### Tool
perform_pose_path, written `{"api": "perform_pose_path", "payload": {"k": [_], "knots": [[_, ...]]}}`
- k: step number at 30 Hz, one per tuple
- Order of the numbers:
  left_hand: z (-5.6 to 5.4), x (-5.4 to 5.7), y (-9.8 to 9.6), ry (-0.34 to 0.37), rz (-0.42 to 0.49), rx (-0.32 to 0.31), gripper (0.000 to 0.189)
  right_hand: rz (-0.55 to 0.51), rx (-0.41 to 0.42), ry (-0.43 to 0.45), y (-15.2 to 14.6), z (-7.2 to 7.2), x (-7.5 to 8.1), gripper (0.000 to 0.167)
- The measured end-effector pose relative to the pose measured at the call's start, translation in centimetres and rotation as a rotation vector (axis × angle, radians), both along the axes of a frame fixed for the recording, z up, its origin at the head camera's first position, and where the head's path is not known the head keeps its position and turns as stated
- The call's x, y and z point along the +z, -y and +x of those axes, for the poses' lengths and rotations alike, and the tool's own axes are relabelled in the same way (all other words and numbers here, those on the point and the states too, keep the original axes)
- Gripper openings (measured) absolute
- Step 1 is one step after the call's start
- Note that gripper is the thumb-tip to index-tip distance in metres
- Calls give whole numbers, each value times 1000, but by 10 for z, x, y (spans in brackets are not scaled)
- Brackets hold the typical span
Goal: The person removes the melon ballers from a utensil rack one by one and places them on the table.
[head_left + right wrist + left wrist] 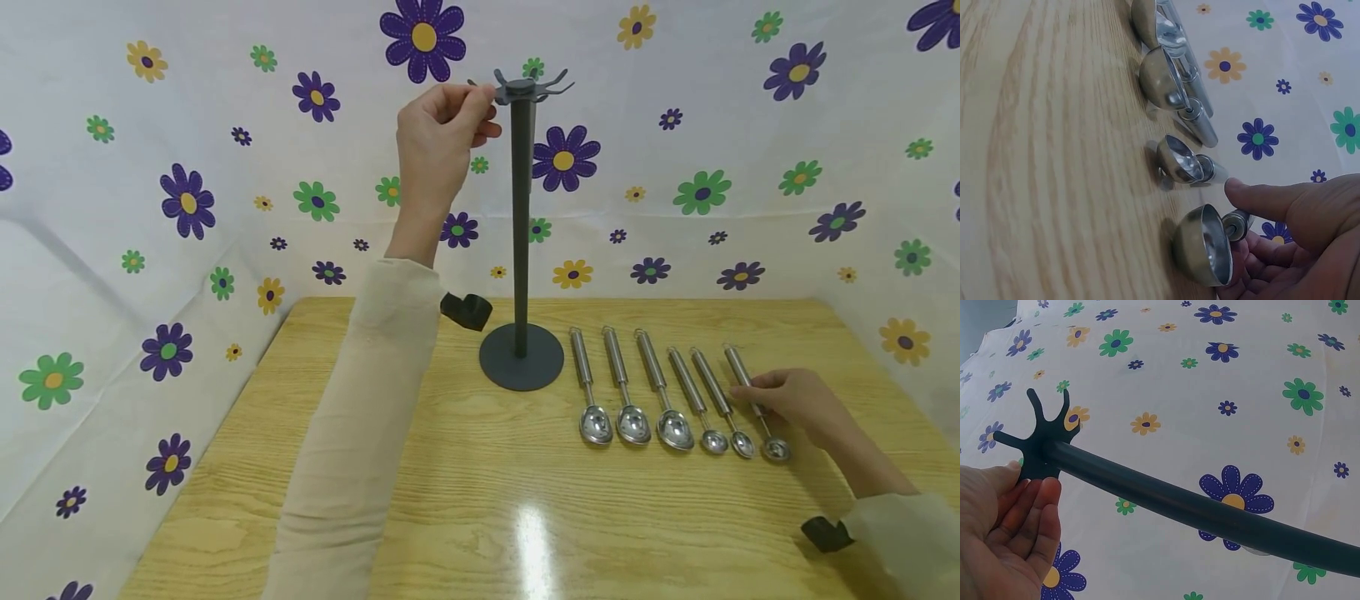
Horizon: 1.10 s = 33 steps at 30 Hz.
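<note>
A dark grey hanging stand (521,225) rises from a round base, with curved hooks (1038,406) spread around its top. My left hand (442,137) is raised at the top and pinches one hook between thumb and fingers. Six or so shiny metal scoops lie in a row to the right of the base, handles pointing away. My right hand (802,404) grips the handle of the rightmost small scoop (776,450), thumb on one side and curled fingers on the other. Its round bowl (1204,247) faces up near the table in the right wrist view.
The wooden table (450,500) has a glossy light reflection near its front. Larger scoops (633,425) lie nearest the stand, and smaller scoops (715,442) beside my right hand. A white cloth (247,167) with printed flowers hangs behind and at the sides.
</note>
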<state>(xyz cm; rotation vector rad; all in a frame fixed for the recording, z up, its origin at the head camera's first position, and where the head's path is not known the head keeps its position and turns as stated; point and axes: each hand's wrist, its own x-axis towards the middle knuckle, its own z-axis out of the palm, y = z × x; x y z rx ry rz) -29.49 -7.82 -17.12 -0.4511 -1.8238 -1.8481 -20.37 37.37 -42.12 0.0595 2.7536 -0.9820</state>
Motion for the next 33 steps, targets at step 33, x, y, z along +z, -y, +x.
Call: {"api": "perform_pose_path", "payload": {"k": [33], "knots": [[0, -1, -1, 10, 14, -16, 17, 65, 23, -41, 7, 0, 3, 62]]}}
